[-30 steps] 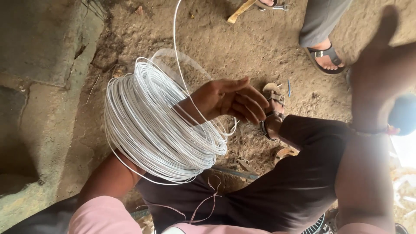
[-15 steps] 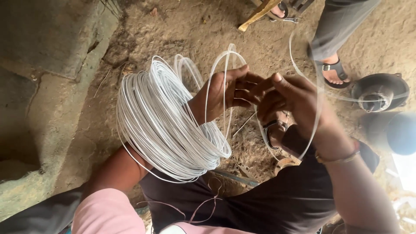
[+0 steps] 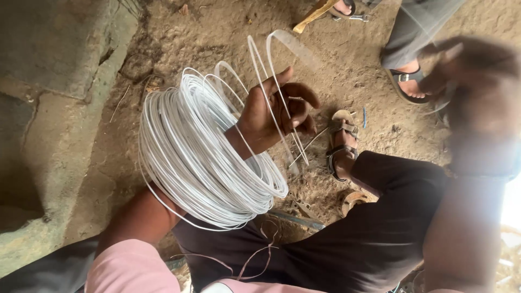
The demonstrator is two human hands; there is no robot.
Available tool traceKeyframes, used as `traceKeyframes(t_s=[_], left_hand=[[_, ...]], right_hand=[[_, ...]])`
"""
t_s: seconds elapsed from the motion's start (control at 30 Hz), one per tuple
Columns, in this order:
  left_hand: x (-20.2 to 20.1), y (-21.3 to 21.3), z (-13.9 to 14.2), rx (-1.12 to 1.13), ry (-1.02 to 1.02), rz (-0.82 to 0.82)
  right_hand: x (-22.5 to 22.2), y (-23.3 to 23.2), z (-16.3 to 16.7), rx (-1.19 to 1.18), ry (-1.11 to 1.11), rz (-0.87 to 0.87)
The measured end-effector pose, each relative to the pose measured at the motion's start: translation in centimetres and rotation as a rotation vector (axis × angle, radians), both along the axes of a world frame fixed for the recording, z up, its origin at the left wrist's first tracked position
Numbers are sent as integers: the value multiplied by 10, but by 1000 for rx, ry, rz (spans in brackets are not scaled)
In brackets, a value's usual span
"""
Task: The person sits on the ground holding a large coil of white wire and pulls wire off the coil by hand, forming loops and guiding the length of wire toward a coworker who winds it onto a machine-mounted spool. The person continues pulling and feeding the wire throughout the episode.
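Big round coil of thin white wire (image 3: 203, 157) hangs on left forearm. Left hand (image 3: 274, 116) pinches few loose loops (image 3: 271, 65). Most wire still wound. Right hand (image 3: 477, 103) blurry, raised; grip cannot tell.

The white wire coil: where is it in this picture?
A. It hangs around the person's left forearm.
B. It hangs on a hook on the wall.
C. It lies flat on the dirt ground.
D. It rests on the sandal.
A: the white wire coil circles the left forearm, and the left hand comes out through its middle with loose wire loops across the fingers.
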State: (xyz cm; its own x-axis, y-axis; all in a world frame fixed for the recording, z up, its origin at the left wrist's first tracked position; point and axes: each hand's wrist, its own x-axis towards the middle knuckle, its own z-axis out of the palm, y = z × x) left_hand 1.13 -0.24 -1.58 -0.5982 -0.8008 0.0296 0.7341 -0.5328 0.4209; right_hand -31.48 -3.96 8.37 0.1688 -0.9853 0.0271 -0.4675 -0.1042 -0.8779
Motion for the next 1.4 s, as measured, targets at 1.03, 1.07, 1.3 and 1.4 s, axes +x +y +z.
traceKeyframes(t_s=[1.03, 1.07, 1.3, 1.4], left_hand=[[0, -9, 27, 71, 2, -10], [1, -8, 24, 42, 15, -24], [-1, -3, 22, -5, 90, -35], [-5, -4, 27, 28, 90, -16]], right_hand=[[24, -1, -22, -76, 189, 553], [4, -10, -28, -231, 232, 461], [-85, -4, -43, -598, 859, -409], [-36, 37, -26, -764, 585, -385]])
